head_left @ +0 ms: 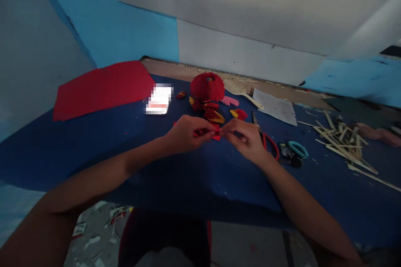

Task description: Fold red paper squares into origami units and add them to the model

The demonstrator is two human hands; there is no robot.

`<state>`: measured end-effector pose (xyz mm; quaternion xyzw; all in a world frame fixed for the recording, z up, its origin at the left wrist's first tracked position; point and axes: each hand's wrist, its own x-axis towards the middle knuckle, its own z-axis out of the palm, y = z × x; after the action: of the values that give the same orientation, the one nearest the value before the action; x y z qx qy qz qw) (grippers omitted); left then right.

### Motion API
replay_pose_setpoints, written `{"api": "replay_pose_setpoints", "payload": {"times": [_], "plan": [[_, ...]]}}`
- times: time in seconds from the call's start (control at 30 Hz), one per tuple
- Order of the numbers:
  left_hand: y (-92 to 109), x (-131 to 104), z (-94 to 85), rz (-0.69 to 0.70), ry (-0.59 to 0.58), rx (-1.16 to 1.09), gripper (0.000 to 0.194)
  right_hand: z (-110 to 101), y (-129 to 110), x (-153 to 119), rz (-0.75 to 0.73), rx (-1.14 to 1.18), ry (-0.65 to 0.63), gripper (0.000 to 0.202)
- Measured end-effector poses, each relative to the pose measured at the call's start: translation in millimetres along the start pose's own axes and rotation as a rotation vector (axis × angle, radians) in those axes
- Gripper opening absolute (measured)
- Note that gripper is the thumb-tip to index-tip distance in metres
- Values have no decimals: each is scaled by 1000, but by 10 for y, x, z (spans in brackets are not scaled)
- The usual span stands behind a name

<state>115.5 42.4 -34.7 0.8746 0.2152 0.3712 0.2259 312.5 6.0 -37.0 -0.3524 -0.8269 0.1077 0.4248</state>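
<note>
My left hand (192, 133) and my right hand (246, 138) meet over the blue table, thumbs and forefingers pinched together. Between the fingertips is a small piece of red paper (216, 132), partly covered by the fingers. More red shows beside and behind the left hand. Just beyond the hands stands a round, bowl-like red form (207, 87) built of many folded pieces. Stacks of red and yellow folded paper (214, 115) lie in front of it, with a smaller red and yellow stack (239, 114) to their right.
Red-handled scissors (272, 146) lie by my right wrist, near a teal ring-shaped item (297, 149). Thin wooden sticks (347, 142) are heaped at right. A hairbrush (239, 90), pink pieces (230, 101) and a pale sheet (275, 106) lie farther back. A phone (159, 99) and large red sheet (103, 89) are at left.
</note>
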Motion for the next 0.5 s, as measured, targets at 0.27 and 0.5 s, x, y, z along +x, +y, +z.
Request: {"api": "replay_pose_setpoints", "payload": {"times": [0.27, 0.5], "plan": [[-59, -25, 49, -207, -44, 36, 22, 99, 90, -44, -35, -248, 87, 26], [-52, -6, 36, -198, -40, -13, 20, 102, 75, -69, -216, -353, 47, 27]]}}
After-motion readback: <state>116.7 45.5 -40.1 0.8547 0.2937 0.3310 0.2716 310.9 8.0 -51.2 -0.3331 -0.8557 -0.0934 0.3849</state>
